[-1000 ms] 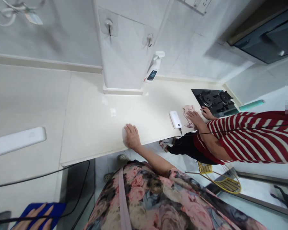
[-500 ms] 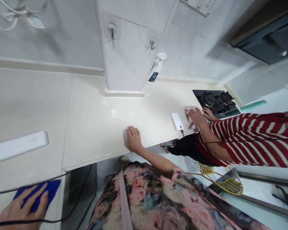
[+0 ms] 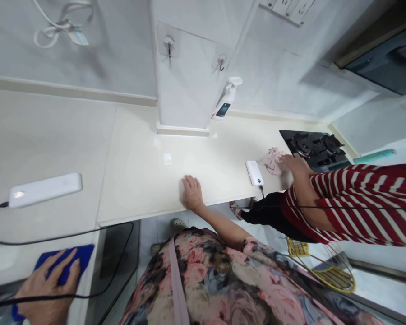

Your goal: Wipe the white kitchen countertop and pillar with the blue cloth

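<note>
At the lower left, my left hand (image 3: 50,284) lies over a blue cloth (image 3: 83,258) on the counter, its fingers spread and pressing from above. Blue fabric shows between those fingers; the palm side is hidden. A black cable crosses in front of this hand. My right hand (image 3: 192,192) rests palm down near the counter's front edge, fingers stretched out, holding nothing. A white power bank (image 3: 45,189) with a black cable plugged in lies on the counter (image 3: 135,180) beyond my left hand.
A person in a striped top (image 3: 362,203) has a hand on a pink cloth (image 3: 273,160) beside a gas hob (image 3: 316,149). Another white power bank (image 3: 255,173) lies near that cloth. A white spray bottle (image 3: 226,99) stands by the wall pillar (image 3: 189,85).
The view has shifted, so most things sit further right. My hands hold nearly the same places on the counter. The other person's hand has moved right on the pink cloth.
</note>
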Tool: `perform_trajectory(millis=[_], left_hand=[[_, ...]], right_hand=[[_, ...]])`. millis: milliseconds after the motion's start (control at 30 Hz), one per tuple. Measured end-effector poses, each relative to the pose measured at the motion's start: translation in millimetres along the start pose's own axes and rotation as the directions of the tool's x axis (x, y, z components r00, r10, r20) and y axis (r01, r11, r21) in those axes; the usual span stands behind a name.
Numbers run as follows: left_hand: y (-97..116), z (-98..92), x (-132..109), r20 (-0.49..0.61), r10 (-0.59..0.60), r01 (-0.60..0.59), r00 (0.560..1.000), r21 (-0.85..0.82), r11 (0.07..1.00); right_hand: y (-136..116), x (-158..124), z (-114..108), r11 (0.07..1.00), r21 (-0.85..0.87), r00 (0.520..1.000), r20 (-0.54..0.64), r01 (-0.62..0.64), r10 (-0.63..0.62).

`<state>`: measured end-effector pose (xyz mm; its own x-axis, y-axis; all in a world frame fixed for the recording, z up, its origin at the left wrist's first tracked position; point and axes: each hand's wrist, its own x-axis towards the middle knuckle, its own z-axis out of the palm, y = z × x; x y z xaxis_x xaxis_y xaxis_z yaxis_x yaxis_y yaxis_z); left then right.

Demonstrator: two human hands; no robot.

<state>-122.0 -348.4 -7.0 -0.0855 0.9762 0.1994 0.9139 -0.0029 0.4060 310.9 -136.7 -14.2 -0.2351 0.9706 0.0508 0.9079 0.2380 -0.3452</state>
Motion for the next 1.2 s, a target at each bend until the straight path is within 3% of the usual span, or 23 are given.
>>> perform_trajectory(millis=[100, 300, 433, 600, 800, 900, 1033, 1200], left_hand=[[17.9, -14.3, -33.7, -0.076, -0.055, 0.057, 0.996, 0.018, 0.998], [19.9, -31.2, -125.7, -0.102, -0.067, 0.074, 0.993, 0.067, 0.995], [30.7, -35.3, -151.4, -0.148, -0.102, 0.123, 0.984, 0.139, 0.983], [39.8, -31.6, -124.5, -0.155, -0.13, 0.158, 0.979, 0.186, 0.97], [31.3, -17.2, -43.0, -0.16, -0.118, 0.147, 0.98, 0.181, 0.973], [28.0, -14.3, -14.0, -0.148, -0.109, 0.133, 0.983, 0.162, 0.978], [29.7, -14.7, -7.0, -0.149, -0.108, 0.131, 0.983, 0.157, 0.979], [26.5, -17.0, -35.6, -0.162, -0.082, 0.113, 0.983, 0.198, 0.974]], right_hand=[[4.2, -2.6, 1.2, 1.0, 0.015, 1.0, -0.015, 0.02, -0.02], [13.1, -10.3, 8.4, 0.998, 0.032, 0.996, -0.071, 0.06, -0.058], [13.6, -15.2, 13.3, 0.999, -0.014, 0.994, -0.102, 0.046, -0.047], [13.5, -18.4, 17.3, 0.99, -0.124, 0.989, -0.12, 0.07, -0.085], [13.1, -21.8, 17.2, 0.981, -0.166, 0.98, -0.159, 0.096, -0.123], [13.3, -22.0, 18.4, 0.981, -0.164, 0.976, -0.174, 0.103, -0.131], [14.0, -22.1, 19.7, 0.982, -0.153, 0.971, -0.194, 0.11, -0.139], [14.9, -22.0, 18.9, 0.985, -0.132, 0.97, -0.2, 0.114, -0.139]])
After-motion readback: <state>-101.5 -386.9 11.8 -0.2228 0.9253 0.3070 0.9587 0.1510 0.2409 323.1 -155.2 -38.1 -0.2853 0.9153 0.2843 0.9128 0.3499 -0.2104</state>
